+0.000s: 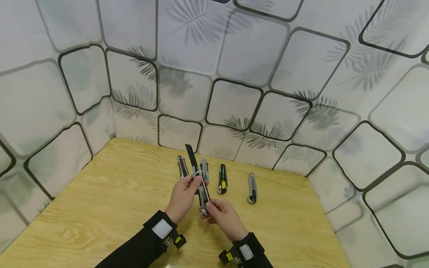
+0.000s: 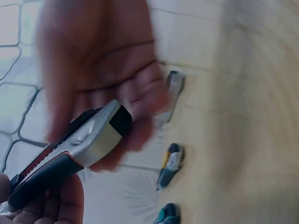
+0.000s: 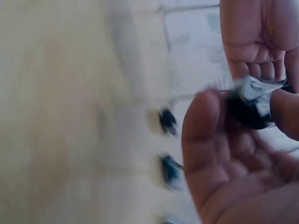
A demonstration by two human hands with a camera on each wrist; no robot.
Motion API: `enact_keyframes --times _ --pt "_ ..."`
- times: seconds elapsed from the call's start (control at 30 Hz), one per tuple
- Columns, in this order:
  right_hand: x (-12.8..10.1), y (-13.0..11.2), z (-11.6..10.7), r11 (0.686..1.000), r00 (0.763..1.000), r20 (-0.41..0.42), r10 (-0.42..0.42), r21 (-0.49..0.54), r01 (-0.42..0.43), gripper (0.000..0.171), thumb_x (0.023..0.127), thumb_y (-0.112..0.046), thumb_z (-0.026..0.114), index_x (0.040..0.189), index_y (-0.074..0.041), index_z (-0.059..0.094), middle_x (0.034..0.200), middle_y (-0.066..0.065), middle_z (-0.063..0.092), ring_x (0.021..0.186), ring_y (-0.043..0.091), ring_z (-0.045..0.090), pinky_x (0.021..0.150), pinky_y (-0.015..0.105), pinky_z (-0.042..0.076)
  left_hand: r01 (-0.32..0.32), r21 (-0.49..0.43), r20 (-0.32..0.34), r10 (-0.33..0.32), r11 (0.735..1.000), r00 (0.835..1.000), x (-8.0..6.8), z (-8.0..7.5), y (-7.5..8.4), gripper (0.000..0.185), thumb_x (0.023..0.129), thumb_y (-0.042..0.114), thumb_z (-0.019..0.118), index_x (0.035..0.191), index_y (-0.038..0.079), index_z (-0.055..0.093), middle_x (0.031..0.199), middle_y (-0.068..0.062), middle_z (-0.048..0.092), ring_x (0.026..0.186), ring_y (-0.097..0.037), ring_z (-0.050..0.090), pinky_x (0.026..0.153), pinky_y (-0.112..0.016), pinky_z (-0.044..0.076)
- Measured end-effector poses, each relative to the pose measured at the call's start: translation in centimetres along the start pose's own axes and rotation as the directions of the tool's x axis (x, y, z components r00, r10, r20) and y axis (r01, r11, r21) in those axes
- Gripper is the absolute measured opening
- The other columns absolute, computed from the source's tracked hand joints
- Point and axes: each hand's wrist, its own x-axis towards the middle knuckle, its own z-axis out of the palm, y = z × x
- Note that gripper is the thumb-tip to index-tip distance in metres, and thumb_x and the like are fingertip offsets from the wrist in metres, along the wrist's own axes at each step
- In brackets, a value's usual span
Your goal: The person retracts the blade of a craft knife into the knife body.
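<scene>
A snap-off utility knife (image 1: 203, 195), its long dark blade (image 1: 191, 154) extended, is held above the table, tilted with the blade pointing away from me. My left hand (image 1: 182, 195) grips the handle near the blade end, thumb on top. At the butt end, my right hand (image 1: 228, 219) pinches the handle between thumb and fingers. The left wrist view shows the handle's silver and dark sides with its black end cap (image 2: 121, 121). In the right wrist view the butt lies between my right thumb (image 3: 286, 114) and fingers, while the blade is hidden.
On the wooden table (image 1: 285, 230), behind the hands, lie a dark utility knife (image 1: 182, 166), a grey-teal one (image 1: 205, 167) partly covered, a black-and-yellow one (image 1: 222, 179) and a silver one (image 1: 252, 188). A patterned wall covering (image 1: 181, 89) borders the table.
</scene>
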Motion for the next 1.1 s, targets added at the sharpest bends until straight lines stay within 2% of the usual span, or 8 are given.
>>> enact_keyframes --times 0.07,0.17,0.3,0.43,0.57,0.8,0.93,1.1 --pt "-0.3 0.4 -0.3 0.987 0.990 0.138 0.024 0.154 -0.046 0.051 0.114 -0.036 0.052 0.143 0.005 0.058 0.124 0.008 0.077 0.101 0.012 0.074 0.088 0.028 0.062 0.013 -0.060 0.025 -0.011 0.998 1.000 0.2 -0.1 0.6 0.040 0.115 0.036 0.050 0.127 0.004 0.070 0.119 -0.015 0.079 0.108 -0.023 0.076 0.100 -0.034 0.058" --pt "-0.7 1.0 -0.5 0.941 0.950 0.309 -0.039 0.332 -0.069 0.053 0.116 -0.039 0.042 0.150 0.001 0.054 0.132 0.004 0.075 0.108 0.009 0.073 0.095 0.026 0.060 0.063 -0.132 0.083 -0.053 0.989 0.995 0.2 -0.1 1.2 0.041 0.116 0.037 0.047 0.126 0.004 0.069 0.112 -0.012 0.078 0.106 -0.023 0.076 0.100 -0.032 0.056" --pt "-0.9 1.7 -0.4 0.898 0.911 0.397 -0.108 0.433 -0.082 0.050 0.117 -0.038 0.038 0.154 -0.008 0.051 0.134 0.001 0.074 0.110 0.007 0.070 0.096 0.023 0.057 0.111 -0.171 0.126 -0.090 0.979 0.988 0.0 0.0 1.5 0.041 0.116 0.038 0.047 0.125 0.004 0.068 0.109 -0.009 0.078 0.103 -0.022 0.075 0.098 -0.032 0.056" --pt "-1.1 1.9 -0.3 0.903 0.934 0.346 -0.087 0.423 -0.073 0.059 0.116 -0.041 0.040 0.159 -0.001 0.042 0.129 -0.001 0.074 0.105 0.006 0.067 0.094 0.022 0.057 0.140 -0.188 0.171 -0.108 0.972 0.979 0.0 0.1 1.4 0.042 0.115 0.036 0.049 0.131 0.002 0.066 0.116 -0.010 0.078 0.103 -0.021 0.076 0.099 -0.034 0.054" --pt "-1.2 2.1 0.0 0.908 0.961 0.268 -0.062 0.416 -0.057 0.067 0.115 -0.041 0.042 0.158 0.010 0.036 0.125 -0.001 0.075 0.102 0.005 0.067 0.092 0.021 0.057 0.208 -0.186 0.196 -0.172 0.960 0.966 0.0 0.5 0.5 0.042 0.114 0.033 0.054 0.144 0.006 0.063 0.126 -0.008 0.078 0.106 -0.019 0.074 0.099 -0.034 0.049" --pt "-1.5 2.0 -0.2 0.870 0.993 0.122 -0.009 0.490 -0.052 0.040 0.114 -0.037 0.043 0.133 -0.012 0.068 0.116 -0.001 0.076 0.096 0.008 0.068 0.090 0.023 0.057 0.269 -0.109 0.228 -0.239 0.957 0.944 -1.1 1.5 -1.5 0.045 0.110 0.030 0.061 0.150 0.007 0.061 0.142 -0.012 0.071 0.109 -0.015 0.058 0.089 -0.026 0.040" --pt "-1.7 1.6 -0.6 0.870 0.998 0.057 0.014 0.492 -0.040 0.042 0.115 -0.037 0.038 0.131 -0.015 0.069 0.107 -0.002 0.073 0.094 0.009 0.067 0.091 0.024 0.058 0.252 -0.120 0.242 -0.218 0.960 0.945 -1.6 2.1 -1.9 0.053 0.109 0.026 0.064 0.158 0.011 0.053 0.150 -0.017 0.063 0.122 -0.017 0.056 0.101 -0.030 0.039" --pt "-1.8 1.2 -0.7 0.879 0.999 0.047 0.013 0.476 -0.034 0.045 0.114 -0.041 0.039 0.136 -0.013 0.066 0.103 -0.002 0.070 0.094 0.009 0.067 0.092 0.024 0.058 0.243 -0.117 0.218 -0.214 0.963 0.952 -1.8 2.4 -1.7 0.055 0.108 0.027 0.067 0.158 0.010 0.052 0.149 -0.015 0.063 0.130 -0.021 0.055 0.112 -0.037 0.038"
